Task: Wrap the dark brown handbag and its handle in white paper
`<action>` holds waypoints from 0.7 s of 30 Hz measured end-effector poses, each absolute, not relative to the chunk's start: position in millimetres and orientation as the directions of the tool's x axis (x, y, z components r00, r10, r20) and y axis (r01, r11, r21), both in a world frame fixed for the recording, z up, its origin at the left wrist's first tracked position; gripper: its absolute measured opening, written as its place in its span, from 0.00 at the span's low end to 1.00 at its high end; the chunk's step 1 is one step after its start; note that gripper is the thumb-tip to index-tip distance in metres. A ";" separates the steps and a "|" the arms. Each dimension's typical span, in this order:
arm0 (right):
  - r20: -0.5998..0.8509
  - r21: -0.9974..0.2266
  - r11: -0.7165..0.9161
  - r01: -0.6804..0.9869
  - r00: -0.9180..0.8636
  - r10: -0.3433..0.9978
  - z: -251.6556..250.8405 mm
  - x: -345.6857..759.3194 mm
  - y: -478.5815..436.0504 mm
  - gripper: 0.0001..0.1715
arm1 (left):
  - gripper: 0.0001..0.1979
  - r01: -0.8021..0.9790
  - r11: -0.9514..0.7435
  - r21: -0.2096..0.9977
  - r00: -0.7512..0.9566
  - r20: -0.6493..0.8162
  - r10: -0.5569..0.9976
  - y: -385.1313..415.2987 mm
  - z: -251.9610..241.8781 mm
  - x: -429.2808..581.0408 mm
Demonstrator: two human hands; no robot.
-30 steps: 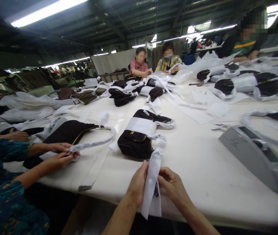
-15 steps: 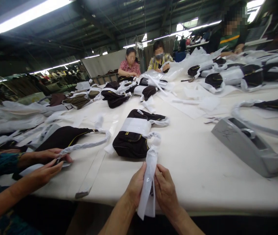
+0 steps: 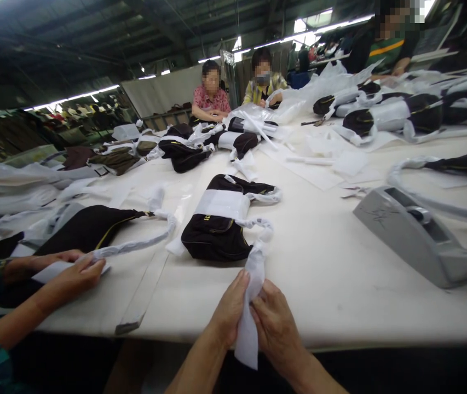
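A black bag (image 3: 204,241) with a white band around its middle lies on the table before me. Its strap (image 3: 263,232), covered in white wrapping, curves down toward me. At its near end, a white wrapping strip (image 3: 247,339) is closed in both my hands and its loose tail hangs past the table edge. My left hand (image 3: 230,309) pinches the strip from the left, thumb on top. From the right, my right hand (image 3: 276,317) grips it with curled fingers. The strap's end inside the wrapping is hidden.
A grey tape dispenser (image 3: 405,235) stands to the right. At left, a co-worker's hands (image 3: 77,268) handle another wrapped strap beside a black bag (image 3: 89,230). A flat strip (image 3: 143,295) lies between us. Wrapped bags (image 3: 393,117) are heaped farther back, where several people sit.
My right hand's fingers have curled in, and the wrapping strip, earlier hanging in two flaps, is now folded narrower around the strap end. The view has shifted slightly.
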State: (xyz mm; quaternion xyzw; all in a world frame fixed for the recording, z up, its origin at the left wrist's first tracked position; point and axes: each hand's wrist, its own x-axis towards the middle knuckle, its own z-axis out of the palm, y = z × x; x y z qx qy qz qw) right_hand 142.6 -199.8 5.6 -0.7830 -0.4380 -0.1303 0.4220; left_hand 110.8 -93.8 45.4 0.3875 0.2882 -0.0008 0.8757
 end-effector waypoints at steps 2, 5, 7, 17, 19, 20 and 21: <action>0.564 -0.594 -0.236 0.769 0.608 0.559 5.5 141.9 -200.8 0.19 | 0.16 0.207 0.585 0.784 0.856 -0.434 0.280 -92.1 47.9 109.6; 0.519 -0.680 -0.147 0.718 0.613 0.596 14.0 147.0 -203.7 0.16 | 0.17 0.195 0.488 0.851 0.871 -0.379 0.313 -87.8 54.3 108.9; 0.465 -0.763 -0.078 0.641 0.629 0.623 23.3 152.6 -205.5 0.14 | 0.18 0.211 0.504 0.838 0.873 -0.393 0.289 -84.5 58.1 109.4; 0.480 -0.477 -0.179 0.861 0.426 0.767 23.8 158.2 -211.3 0.18 | 0.18 0.226 0.633 0.741 0.818 -0.497 0.290 -84.7 60.1 120.0; 0.629 -0.411 -0.170 0.896 0.414 0.658 6.3 152.8 -212.7 0.17 | 0.19 0.216 0.621 0.753 0.793 -0.507 0.339 -91.3 58.9 118.9; 0.717 -0.410 -0.117 0.905 0.398 0.572 -3.7 151.1 -211.1 0.14 | 0.19 0.217 0.610 0.762 0.779 -0.512 0.363 -94.4 55.8 119.1; 0.753 -0.473 -0.063 0.879 0.440 0.490 -13.5 150.0 -207.3 0.11 | 0.18 0.213 0.596 0.774 0.757 -0.517 0.400 -96.9 50.6 120.3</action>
